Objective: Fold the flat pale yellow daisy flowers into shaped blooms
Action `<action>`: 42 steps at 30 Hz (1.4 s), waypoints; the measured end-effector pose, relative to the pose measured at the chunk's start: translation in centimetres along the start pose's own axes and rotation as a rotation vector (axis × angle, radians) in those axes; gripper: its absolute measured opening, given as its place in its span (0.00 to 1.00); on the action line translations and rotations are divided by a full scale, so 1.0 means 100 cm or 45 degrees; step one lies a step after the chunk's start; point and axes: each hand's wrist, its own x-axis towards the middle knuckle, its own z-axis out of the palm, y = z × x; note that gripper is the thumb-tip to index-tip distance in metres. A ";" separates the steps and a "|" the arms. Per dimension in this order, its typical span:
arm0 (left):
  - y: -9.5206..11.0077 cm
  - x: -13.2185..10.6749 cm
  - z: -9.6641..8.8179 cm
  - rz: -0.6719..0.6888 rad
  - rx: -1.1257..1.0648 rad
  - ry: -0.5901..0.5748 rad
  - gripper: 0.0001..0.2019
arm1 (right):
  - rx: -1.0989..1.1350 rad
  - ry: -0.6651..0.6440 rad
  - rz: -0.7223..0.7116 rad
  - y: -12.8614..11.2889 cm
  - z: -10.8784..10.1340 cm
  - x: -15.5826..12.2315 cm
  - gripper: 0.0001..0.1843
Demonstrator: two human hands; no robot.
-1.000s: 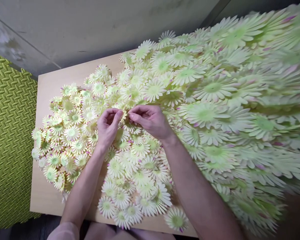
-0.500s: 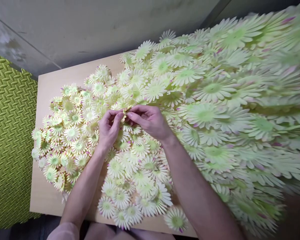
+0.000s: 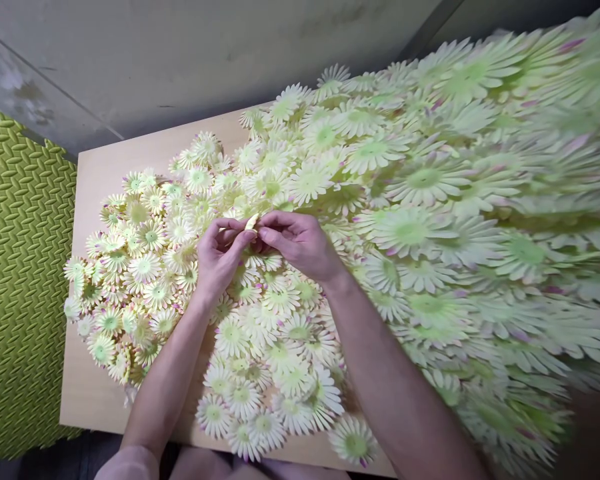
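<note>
Over the middle of the table, my left hand (image 3: 220, 253) and my right hand (image 3: 300, 243) meet at the fingertips. Between them they pinch a small pale yellow flower piece (image 3: 251, 223), folded or seen edge-on, so its full shape is hidden. Both hands are closed, thumbs against forefingers. Underneath and around them lie many artificial daisy heads (image 3: 280, 293), cream petals with green centres and some pink tips. To the left of my left hand spreads a heap of smaller flower heads (image 3: 145, 267).
A large pile of bigger-looking flower heads (image 3: 425, 177) covers the right side. The wooden tabletop (image 3: 93, 400) shows along the left and front edges. A green textured foam mat (image 3: 25, 280) stands at the left, and a grey wall (image 3: 205, 60) runs behind.
The flower piece has turned between my fingertips and now shows a paler, smoother side. My right hand has shifted very slightly; the piles stay as they were.
</note>
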 end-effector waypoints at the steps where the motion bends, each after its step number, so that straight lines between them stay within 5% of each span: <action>1: 0.000 0.000 0.000 0.000 -0.014 0.006 0.15 | 0.000 -0.014 -0.004 0.000 0.000 0.000 0.07; 26: -0.003 0.005 -0.008 -0.175 -0.171 0.073 0.19 | -0.162 0.074 -0.036 -0.003 0.006 -0.001 0.09; 42: -0.001 0.007 -0.005 -0.031 -0.125 0.150 0.18 | -0.115 0.022 -0.009 -0.001 0.005 -0.001 0.13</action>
